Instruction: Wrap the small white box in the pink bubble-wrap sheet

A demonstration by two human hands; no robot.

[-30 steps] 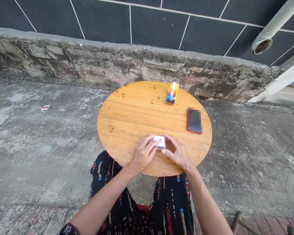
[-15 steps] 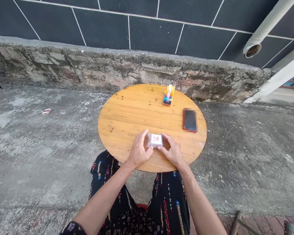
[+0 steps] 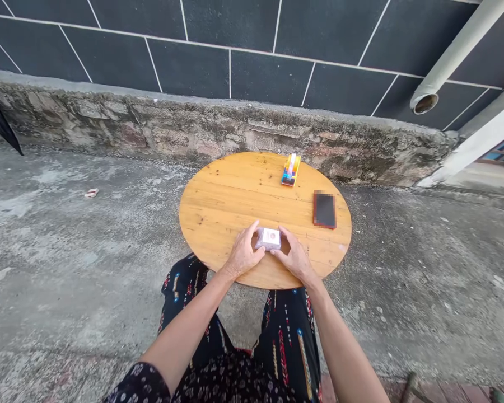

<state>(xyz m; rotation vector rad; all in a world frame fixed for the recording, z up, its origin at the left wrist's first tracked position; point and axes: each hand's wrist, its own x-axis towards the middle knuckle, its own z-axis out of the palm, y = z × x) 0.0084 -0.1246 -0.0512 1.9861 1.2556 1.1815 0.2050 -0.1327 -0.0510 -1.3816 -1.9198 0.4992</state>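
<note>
A small white packet [image 3: 269,238] with a red mark lies near the front edge of a round wooden table [image 3: 222,207]. My left hand [image 3: 243,254] grips its left side with thumb and fingers. My right hand [image 3: 294,258] pinches its right side. Both hands rest on the tabletop with the packet held between them.
A colourful orange and blue box [image 3: 290,169] stands at the table's far edge. A dark phone [image 3: 324,209] lies to the right. A stone ledge [image 3: 193,126] and dark tiled wall run behind. A white pipe [image 3: 449,53] hangs upper right. Rough concrete floor surrounds the table.
Both hands have kept hold of the packet, which now lies flatter on the table. The camera has pulled back and tilted, so the table looks smaller.
</note>
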